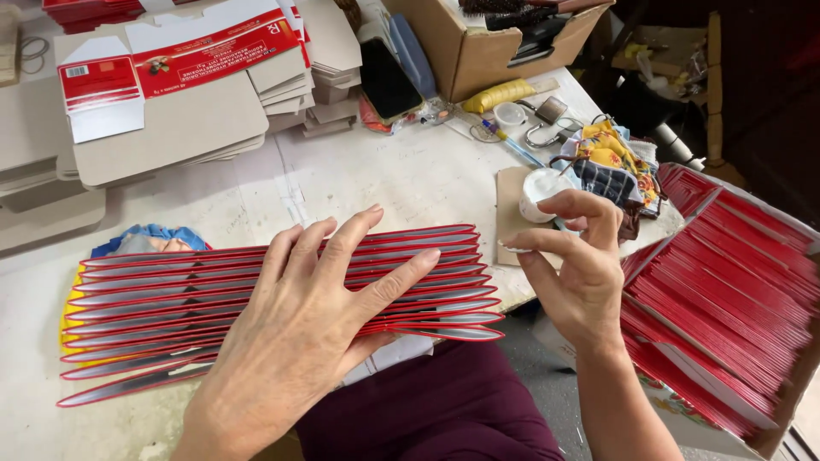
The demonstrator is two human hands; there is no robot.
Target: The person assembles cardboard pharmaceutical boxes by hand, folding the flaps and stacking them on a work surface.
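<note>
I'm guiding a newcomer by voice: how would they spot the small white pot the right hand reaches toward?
Start at the fanned row of red-edged flaps under the left hand. Go right to the right hand; just above its fingertips a small round white pot sits on a brown card. It is the only plain white thing beside the flowered cloth.

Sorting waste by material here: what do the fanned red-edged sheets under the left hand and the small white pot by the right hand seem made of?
Fanned sheets: probably thin printed cardboard, red edges, grey faces with a slight sheen. Small white pot: likely smooth plastic, though its look leaves that open. The left hand presses the sheets; the right hand is beside the pot.
</note>
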